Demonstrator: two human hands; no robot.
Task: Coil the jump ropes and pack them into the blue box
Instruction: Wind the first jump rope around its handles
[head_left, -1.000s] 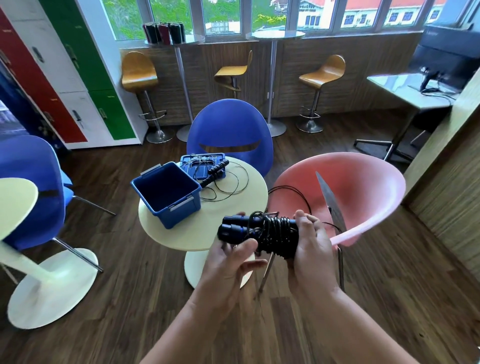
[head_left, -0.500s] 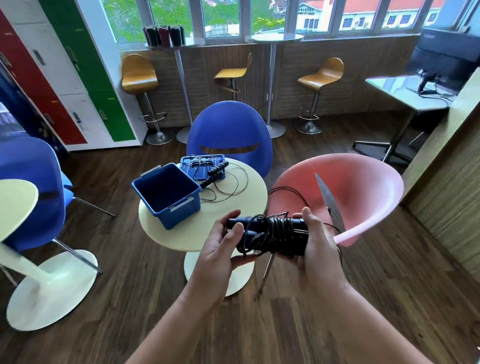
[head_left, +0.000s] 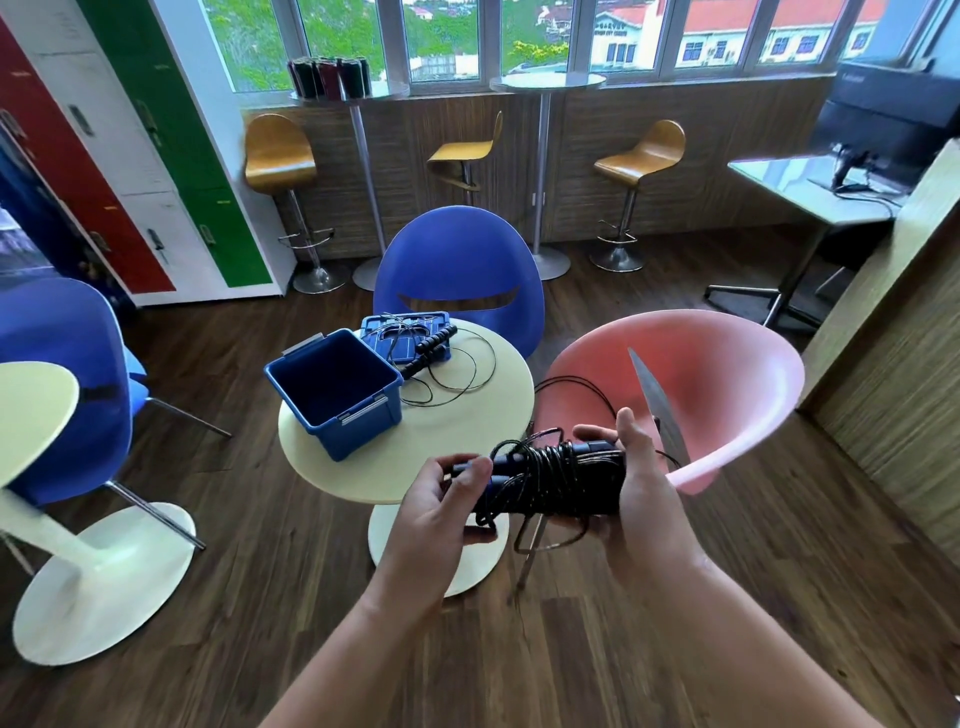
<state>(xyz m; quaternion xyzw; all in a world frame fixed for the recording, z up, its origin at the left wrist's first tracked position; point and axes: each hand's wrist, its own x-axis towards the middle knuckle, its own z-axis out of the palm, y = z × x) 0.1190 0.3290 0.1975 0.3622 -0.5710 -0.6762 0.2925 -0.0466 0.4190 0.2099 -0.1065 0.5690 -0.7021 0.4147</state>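
Observation:
Both hands hold one jump rope, its thin black cord wound many times around its paired dark handles. My left hand grips the handles' left end; my right hand clasps the right end. A loose loop of cord hangs below the bundle and another trails back over the pink chair. The open blue box stands empty on the round cream table. Behind the box, a second jump rope lies uncoiled, handles resting on the blue lid, cord spread on the tabletop.
A pink chair stands right of the table, a blue chair behind it. Another blue chair and a cream table are at the left. Bar stools, lockers and a desk with a monitor line the walls.
The wound bundle has shifted slightly right and lower. My left hand has moved from beneath the handle tips to closing around them; my right hand keeps its hold.

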